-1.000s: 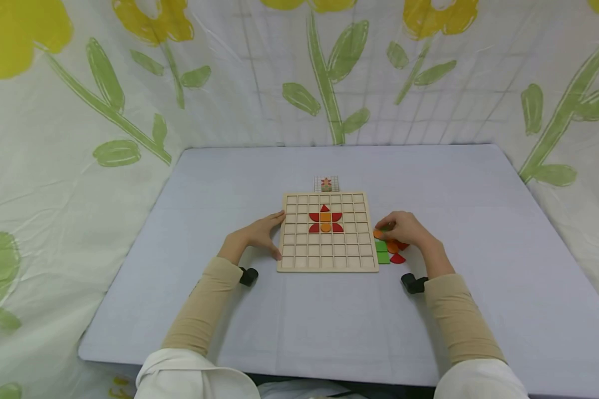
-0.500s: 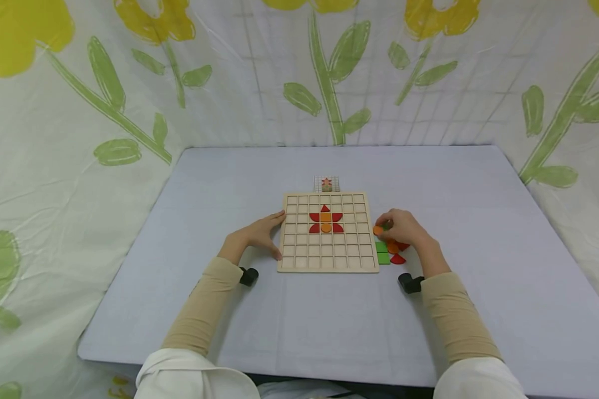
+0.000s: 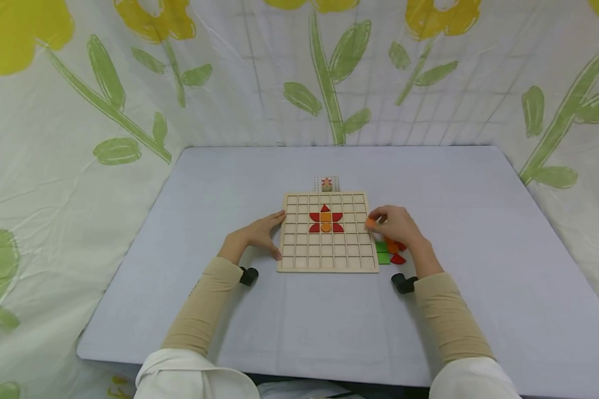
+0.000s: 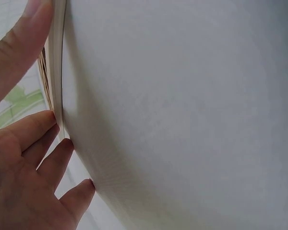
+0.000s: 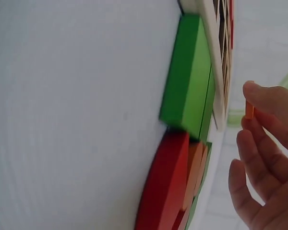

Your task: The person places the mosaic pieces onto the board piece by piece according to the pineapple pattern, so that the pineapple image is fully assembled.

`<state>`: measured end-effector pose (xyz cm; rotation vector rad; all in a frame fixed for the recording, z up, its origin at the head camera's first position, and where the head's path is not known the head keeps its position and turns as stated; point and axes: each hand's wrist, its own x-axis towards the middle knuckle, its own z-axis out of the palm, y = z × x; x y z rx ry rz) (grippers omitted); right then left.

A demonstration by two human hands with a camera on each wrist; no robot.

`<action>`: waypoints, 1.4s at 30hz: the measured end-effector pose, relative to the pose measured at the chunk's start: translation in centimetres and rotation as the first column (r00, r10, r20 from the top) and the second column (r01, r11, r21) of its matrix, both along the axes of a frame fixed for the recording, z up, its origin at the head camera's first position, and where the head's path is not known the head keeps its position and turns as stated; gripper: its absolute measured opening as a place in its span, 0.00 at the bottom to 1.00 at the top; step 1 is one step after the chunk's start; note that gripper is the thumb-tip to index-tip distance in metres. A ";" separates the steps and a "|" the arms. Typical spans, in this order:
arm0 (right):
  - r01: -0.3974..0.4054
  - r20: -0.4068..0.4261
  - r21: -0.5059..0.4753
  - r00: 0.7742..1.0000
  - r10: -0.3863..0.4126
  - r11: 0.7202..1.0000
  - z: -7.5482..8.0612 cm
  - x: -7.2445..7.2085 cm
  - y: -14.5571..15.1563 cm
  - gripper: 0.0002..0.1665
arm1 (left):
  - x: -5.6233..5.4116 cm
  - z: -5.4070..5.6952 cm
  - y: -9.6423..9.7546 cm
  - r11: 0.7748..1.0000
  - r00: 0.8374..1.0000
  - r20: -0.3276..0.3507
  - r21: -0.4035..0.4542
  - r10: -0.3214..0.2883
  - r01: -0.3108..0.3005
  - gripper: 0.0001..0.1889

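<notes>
A wooden grid board lies mid-table. On it, red tiles and a red triangle surround an orange square and an orange disc. My left hand touches the board's left edge, thumb and fingers spread; the left wrist view shows fingertips against the rim. My right hand pinches an orange round tile between thumb and fingers, over the board's right edge. Seen from the right wrist, that tile is edge-on and raised above the pieces on the table.
Beside the board's right edge lie green tiles, a red quarter-round tile and orange tiles, partly overlapping. A small printed card with a similar figure sits behind the board. The table has a white cover.
My right hand has lifted the orange round tile from the pile and carried it left and away from me to the board's right edge. The left hand stays at the board.
</notes>
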<state>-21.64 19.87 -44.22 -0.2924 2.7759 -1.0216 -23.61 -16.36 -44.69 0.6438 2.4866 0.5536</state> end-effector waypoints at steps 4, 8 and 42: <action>0.000 -0.010 -0.006 1.000 0.000 1.000 0.1 0.0 -0.9 0.19 | 0.0 0.0 0.0 1.000 1.000 0.001 -0.004 0.000 0.000 0.61; -0.003 -0.016 -0.006 1.000 0.003 1.000 0.0 -0.1 -1.7 0.19 | 0.0 0.0 0.1 1.000 1.000 0.005 -0.015 0.005 -0.005 0.61; -0.167 -0.070 0.019 0.983 0.168 0.986 0.0 0.1 -8.2 0.17 | -0.1 0.3 0.4 0.999 1.000 0.004 -0.045 0.013 -0.013 0.61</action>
